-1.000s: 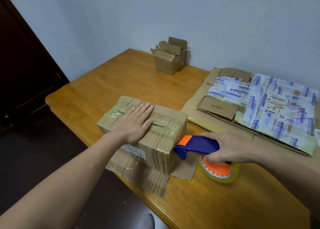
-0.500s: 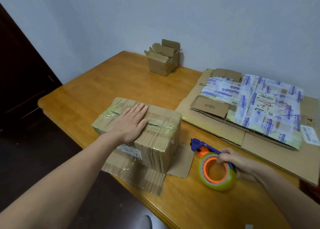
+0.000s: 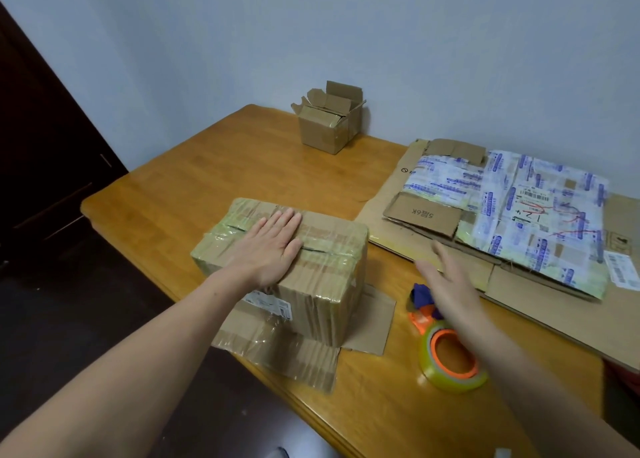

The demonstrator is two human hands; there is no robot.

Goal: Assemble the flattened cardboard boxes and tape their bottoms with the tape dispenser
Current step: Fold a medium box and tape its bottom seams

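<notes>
A taped brown cardboard box (image 3: 325, 277) stands upside down on the wooden table (image 3: 214, 180), its lower flaps spread out flat beneath it. My left hand (image 3: 273, 246) presses flat on the box's taped top seam, fingers straight. The tape dispenser (image 3: 446, 350), blue and orange with a roll of clear tape, lies on the table to the right of the box. My right hand (image 3: 450, 284) hovers just above it with fingers straight and holds nothing. It hides part of the dispenser's handle.
A stack of flattened cardboard boxes (image 3: 519, 222), the top one wrapped in blue-printed tape, lies at the right. A small open box (image 3: 330, 121) stands at the table's far edge by the wall. A dark door (image 3: 41, 152) is at the left.
My right hand set the tape dispenser down on the table beside the box, let go and lifted off it. My left hand stayed flat on the box.
</notes>
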